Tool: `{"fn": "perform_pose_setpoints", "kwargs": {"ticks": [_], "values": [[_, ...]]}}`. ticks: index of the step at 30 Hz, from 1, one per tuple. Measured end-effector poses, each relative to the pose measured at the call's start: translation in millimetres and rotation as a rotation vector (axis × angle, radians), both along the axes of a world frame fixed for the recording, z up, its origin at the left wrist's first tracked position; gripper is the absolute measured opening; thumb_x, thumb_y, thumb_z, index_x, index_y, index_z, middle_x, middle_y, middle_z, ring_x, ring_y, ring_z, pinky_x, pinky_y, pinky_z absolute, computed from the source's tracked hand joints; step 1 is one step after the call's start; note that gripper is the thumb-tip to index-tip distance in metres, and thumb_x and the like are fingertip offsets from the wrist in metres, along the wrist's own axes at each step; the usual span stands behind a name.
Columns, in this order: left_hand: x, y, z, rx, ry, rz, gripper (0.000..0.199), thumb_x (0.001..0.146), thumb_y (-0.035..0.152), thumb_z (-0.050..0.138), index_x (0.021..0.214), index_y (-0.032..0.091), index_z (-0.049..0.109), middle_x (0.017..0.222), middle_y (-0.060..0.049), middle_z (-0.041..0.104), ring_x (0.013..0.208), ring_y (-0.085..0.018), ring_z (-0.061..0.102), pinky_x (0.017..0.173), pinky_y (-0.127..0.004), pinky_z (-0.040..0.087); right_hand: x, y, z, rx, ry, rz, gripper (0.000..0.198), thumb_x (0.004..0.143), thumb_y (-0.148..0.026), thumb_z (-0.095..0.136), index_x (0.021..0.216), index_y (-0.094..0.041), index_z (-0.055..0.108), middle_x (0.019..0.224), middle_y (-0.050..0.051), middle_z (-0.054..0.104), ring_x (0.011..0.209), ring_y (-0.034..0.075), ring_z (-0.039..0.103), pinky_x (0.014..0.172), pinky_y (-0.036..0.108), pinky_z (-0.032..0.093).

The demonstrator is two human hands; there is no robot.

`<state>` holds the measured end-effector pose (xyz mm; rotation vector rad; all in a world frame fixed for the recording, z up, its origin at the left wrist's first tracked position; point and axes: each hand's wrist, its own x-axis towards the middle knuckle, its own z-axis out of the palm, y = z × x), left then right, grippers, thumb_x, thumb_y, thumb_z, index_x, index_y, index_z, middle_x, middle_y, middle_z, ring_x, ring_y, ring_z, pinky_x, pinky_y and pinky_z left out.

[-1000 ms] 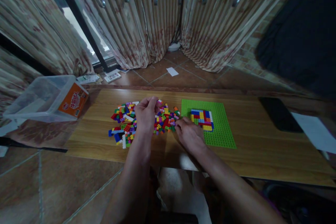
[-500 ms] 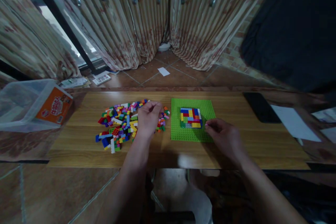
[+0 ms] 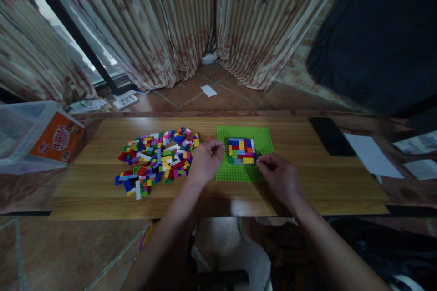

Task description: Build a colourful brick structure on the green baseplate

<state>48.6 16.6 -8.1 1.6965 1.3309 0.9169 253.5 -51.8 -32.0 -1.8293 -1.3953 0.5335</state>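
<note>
A green baseplate (image 3: 239,175) lies on the wooden table, bearing a flat block of multicoloured toy bricks (image 3: 242,151) fitted together. My left hand (image 3: 207,159) is over the plate's left edge with thumb and forefinger pinched; whatever lies between them is too small to make out. At the block's lower right corner, my right hand (image 3: 280,176) has its fingertips pinched together. A faint pinkish spot shows at those tips, and I cannot tell if it is a brick. Left of my left hand spreads a pile of loose bricks (image 3: 157,157), partly hidden behind that hand.
The wooden table (image 3: 317,186) carries a dark flat object (image 3: 332,136) at the right, beside a white sheet of paper (image 3: 372,154). A clear plastic bin (image 3: 20,163) with an orange label stands off the left end. Curtains (image 3: 164,45) hang beyond.
My left hand has moved right, from the loose bricks to the baseplate's left edge. My right hand stays pinched by the brick block's lower right corner. The whole view has shifted slightly.
</note>
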Motion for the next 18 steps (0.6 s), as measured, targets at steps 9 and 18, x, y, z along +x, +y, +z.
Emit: {"fn": "perform_pose_setpoints", "kwargs": {"ticks": [9, 18], "values": [[2.7, -2.8, -0.6, -0.015, 0.119, -0.039, 0.019, 0.085, 0.020, 0.051, 0.081, 0.015, 0.069, 0.070, -0.001, 0.067, 0.063, -0.013, 0.059, 0.061, -0.022, 0.042, 1.9, 4.3, -4.0, 0.001, -0.004, 0.034, 0.018, 0.075, -0.038, 0.067, 0.077, -0.020, 0.068, 0.078, 0.005, 0.074, 0.072, 0.021, 0.068, 0.069, 0.033, 0.050], [3.9, -4.4, -2.4, 0.032, 0.180, -0.054, 0.020, 0.085, 0.017, 0.050, 0.083, 0.017, 0.070, 0.074, -0.002, 0.070, 0.069, -0.014, 0.063, 0.063, -0.022, 0.044, 8.0, 8.4, -4.1, -0.030, 0.010, 0.112, 0.020, 0.074, -0.040, 0.069, 0.075, -0.021, 0.067, 0.076, 0.004, 0.072, 0.071, 0.021, 0.066, 0.067, 0.033, 0.049]]}}
